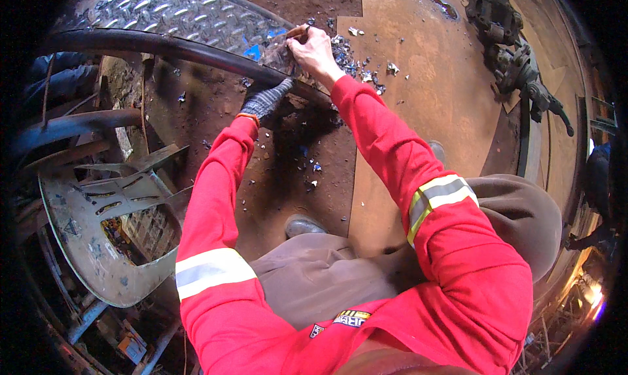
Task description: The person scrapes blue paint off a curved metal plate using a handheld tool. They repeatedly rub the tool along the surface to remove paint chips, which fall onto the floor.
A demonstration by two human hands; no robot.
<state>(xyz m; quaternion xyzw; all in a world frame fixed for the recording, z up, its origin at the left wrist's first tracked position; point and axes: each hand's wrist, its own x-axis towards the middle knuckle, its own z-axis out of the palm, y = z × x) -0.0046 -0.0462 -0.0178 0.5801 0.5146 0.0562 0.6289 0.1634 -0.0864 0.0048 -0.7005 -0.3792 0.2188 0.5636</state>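
Note:
A diamond-plate metal panel (pixel 176 22) edged by a dark tube frame (pixel 163 48) lies at the upper left. Against the frame's near side, close to the right-hand corner, rests my left hand (pixel 267 100) in a grey knit glove. Its fingers close along the tube and are partly hidden. Over the panel's corner is my bare right hand (pixel 315 53), thumb and fingers pinched together. What sits in that pinch is too small to make out. Blue scraps (pixel 253 52) and crumpled dark bits lie on the plate beside it.
Pale and blue flakes (pixel 366 73) litter the brown sheet flooring (pixel 405 113) and bare dirt. A broken grey plastic chair shell (pixel 85 238) leans among metal pipes on the left. Heavy dark machinery (pixel 500 41) lies at the upper right. A bright glow (pixel 594 295) shows at the lower right.

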